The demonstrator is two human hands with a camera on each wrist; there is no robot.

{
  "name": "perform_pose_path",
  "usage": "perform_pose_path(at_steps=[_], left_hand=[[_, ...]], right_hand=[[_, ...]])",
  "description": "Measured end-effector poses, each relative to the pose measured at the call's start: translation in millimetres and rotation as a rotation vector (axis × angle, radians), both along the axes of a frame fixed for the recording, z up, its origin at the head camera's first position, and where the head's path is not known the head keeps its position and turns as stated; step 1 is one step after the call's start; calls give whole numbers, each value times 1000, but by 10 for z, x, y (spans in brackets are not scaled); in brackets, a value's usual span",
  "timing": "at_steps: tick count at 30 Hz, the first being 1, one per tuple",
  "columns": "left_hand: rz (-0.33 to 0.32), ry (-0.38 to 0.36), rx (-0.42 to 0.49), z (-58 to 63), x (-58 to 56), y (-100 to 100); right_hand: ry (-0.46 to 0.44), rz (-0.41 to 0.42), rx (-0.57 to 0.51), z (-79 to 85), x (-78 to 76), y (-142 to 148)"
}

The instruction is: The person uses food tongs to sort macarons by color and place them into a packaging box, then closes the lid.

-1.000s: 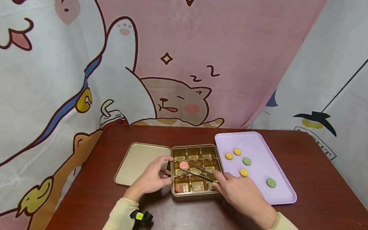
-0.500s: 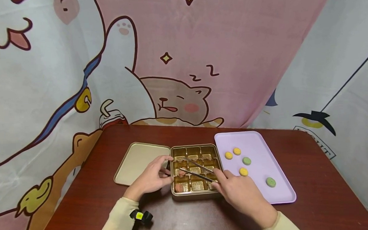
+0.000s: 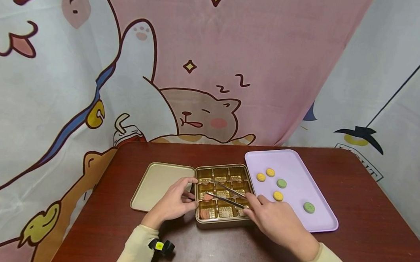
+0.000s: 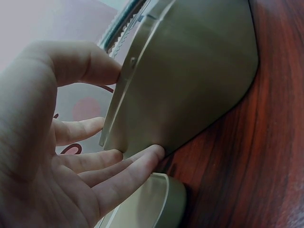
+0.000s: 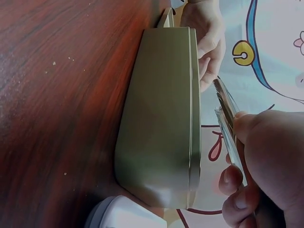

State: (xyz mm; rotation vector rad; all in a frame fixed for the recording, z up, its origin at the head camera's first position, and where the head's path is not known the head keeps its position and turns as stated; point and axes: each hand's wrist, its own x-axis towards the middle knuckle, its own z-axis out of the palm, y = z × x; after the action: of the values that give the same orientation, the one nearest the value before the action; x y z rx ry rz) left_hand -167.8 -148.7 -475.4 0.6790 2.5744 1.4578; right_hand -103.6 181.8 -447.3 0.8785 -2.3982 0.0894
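Note:
My right hand [image 3: 277, 222] grips metal tongs [image 3: 227, 196], also seen edge-on in the right wrist view. The tongs' arms are spread, with nothing between the tips, over the left part of a gold tin [image 3: 225, 224] with a gold divided insert. Under the lower tip, a pink macaron-like cookie [image 3: 208, 197] lies in the middle-left compartment, partly hidden. Another reddish cookie [image 3: 204, 214] stands in the front-left compartment. My left hand [image 3: 174, 200] touches the tin's left side; in the left wrist view, its extended fingertips [image 4: 154, 151] rest against the wall, the thumb near the rim.
The gold lid [image 3: 159, 185] lies left of the tin, behind my left hand. On the right, a lilac tray [image 3: 316, 184] bears yellow cookies [image 3: 278, 196] and green cookies [image 3: 309, 207]. A printed cloth [image 3: 281, 64] hangs behind the table.
The pink cookie, earlier between the tongs' tips above the insert, has been let go and lies in the middle-left compartment. The tongs have spread apart; my left hand keeps its place.

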Motion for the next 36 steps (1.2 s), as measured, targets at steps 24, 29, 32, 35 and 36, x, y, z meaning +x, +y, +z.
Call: perform_pose_path(at_steps=[24,29,32,35,36], left_hand=[[1,9,-11,-6,-10,2],[6,7,-10,-4,-7,3],[4,7,-6,-4,-4,5],[1,6,-4,-5,0,5],[1,3,-4,-6,0,4]], right_hand=[[-102,-133,-13,22,123,372],[-90,-151,-18,12,149,464],[-76,-152,-21,8,166,513],[-83,-164,-28,8,190,567],[-94,-175,-32,9,201,586]])
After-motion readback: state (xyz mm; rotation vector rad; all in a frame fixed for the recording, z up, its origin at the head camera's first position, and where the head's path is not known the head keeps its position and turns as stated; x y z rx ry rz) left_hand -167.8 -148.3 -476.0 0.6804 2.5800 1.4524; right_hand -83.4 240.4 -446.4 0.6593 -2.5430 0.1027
